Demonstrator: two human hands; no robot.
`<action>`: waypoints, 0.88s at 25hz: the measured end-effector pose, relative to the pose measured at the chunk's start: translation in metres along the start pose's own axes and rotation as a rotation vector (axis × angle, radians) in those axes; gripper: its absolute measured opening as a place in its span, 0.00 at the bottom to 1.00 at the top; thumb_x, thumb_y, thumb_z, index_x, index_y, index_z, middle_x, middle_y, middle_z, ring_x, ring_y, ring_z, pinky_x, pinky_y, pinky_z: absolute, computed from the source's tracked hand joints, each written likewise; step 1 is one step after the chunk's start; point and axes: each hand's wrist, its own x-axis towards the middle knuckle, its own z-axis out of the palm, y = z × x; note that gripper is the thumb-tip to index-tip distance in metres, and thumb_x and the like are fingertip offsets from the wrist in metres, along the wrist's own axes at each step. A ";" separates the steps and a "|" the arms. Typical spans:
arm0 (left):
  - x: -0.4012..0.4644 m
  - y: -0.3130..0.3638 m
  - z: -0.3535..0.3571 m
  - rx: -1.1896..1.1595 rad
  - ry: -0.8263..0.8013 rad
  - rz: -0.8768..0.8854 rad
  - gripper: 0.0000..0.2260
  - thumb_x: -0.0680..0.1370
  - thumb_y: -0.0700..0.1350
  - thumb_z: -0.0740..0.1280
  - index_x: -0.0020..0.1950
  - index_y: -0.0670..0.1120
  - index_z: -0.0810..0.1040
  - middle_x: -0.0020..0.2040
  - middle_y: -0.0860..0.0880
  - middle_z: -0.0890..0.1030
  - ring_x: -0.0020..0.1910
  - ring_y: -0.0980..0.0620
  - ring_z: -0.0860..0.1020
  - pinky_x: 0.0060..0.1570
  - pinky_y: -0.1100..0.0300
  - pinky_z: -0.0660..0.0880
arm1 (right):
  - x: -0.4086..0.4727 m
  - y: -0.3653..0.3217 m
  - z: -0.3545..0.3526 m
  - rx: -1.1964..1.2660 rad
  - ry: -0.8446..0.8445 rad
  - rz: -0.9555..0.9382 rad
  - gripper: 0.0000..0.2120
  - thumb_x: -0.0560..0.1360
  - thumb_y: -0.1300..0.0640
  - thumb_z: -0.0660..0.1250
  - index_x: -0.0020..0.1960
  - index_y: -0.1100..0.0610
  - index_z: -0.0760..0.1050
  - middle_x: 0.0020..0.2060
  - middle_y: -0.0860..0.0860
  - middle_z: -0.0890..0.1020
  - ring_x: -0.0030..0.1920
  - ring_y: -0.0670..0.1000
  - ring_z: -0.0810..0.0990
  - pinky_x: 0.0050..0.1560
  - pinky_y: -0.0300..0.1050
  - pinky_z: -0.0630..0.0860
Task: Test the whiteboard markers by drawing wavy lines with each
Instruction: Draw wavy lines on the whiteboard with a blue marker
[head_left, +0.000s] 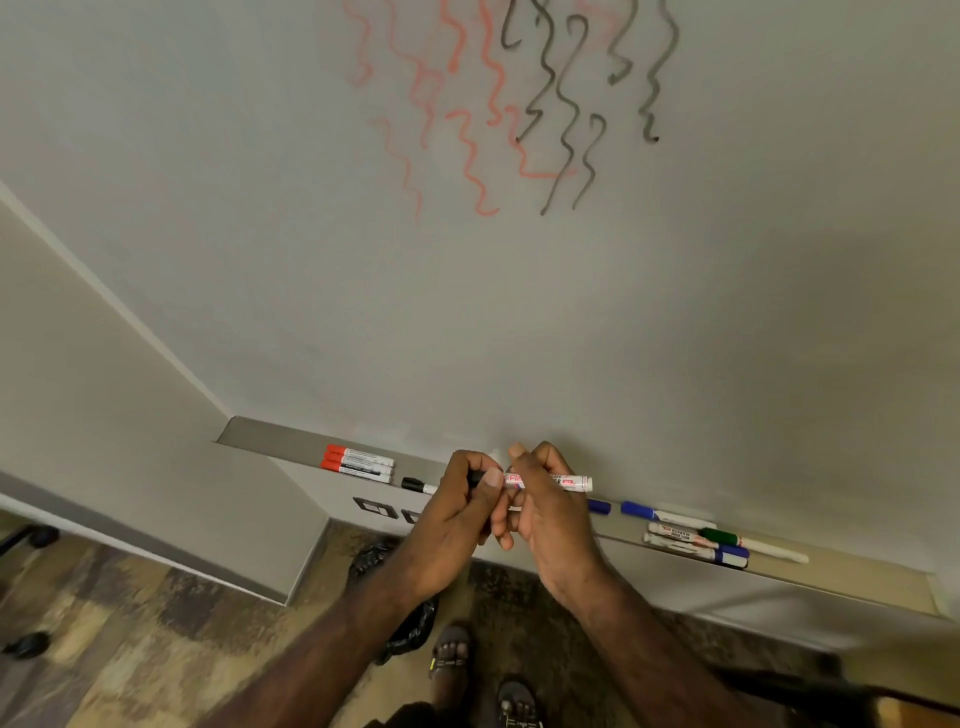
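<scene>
Both hands meet just in front of the whiteboard's tray (291, 441). My right hand (545, 514) grips a white marker (571, 482) with red print, held level. My left hand (457, 512) pinches that marker's black cap end (475, 478). Red wavy lines (467, 150) and black wavy lines (566, 104) cover the upper whiteboard (519, 312). On the tray lie three red-capped markers (358, 462), a black-capped marker (415, 486), and blue markers (644, 512) and a green marker (722, 535) to the right.
A black plastic bag (410, 623) lies on the patterned floor below the tray. My sandalled feet (452, 654) stand close to the wall. Wall switches (374, 508) sit under the tray. A chair's castors (26, 644) show at far left.
</scene>
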 end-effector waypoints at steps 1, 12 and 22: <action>-0.001 -0.006 -0.003 -0.011 0.003 -0.018 0.11 0.88 0.50 0.55 0.61 0.44 0.70 0.39 0.49 0.79 0.39 0.43 0.81 0.40 0.54 0.77 | 0.002 0.008 0.003 0.016 0.001 0.027 0.14 0.84 0.51 0.66 0.46 0.59 0.69 0.30 0.62 0.76 0.26 0.57 0.75 0.27 0.44 0.71; 0.030 -0.098 -0.091 0.194 0.018 -0.149 0.11 0.87 0.47 0.62 0.68 0.54 0.78 0.59 0.49 0.76 0.56 0.59 0.77 0.54 0.72 0.74 | 0.048 0.078 -0.007 -0.270 0.140 0.191 0.08 0.77 0.50 0.75 0.53 0.53 0.87 0.39 0.53 0.84 0.39 0.52 0.79 0.34 0.47 0.76; 0.088 -0.171 -0.130 0.874 -0.067 0.022 0.06 0.82 0.47 0.69 0.55 0.56 0.84 0.50 0.60 0.78 0.52 0.55 0.70 0.52 0.55 0.68 | 0.110 0.140 -0.020 -1.129 0.170 -0.102 0.07 0.77 0.52 0.74 0.55 0.48 0.85 0.51 0.44 0.84 0.55 0.47 0.81 0.63 0.47 0.77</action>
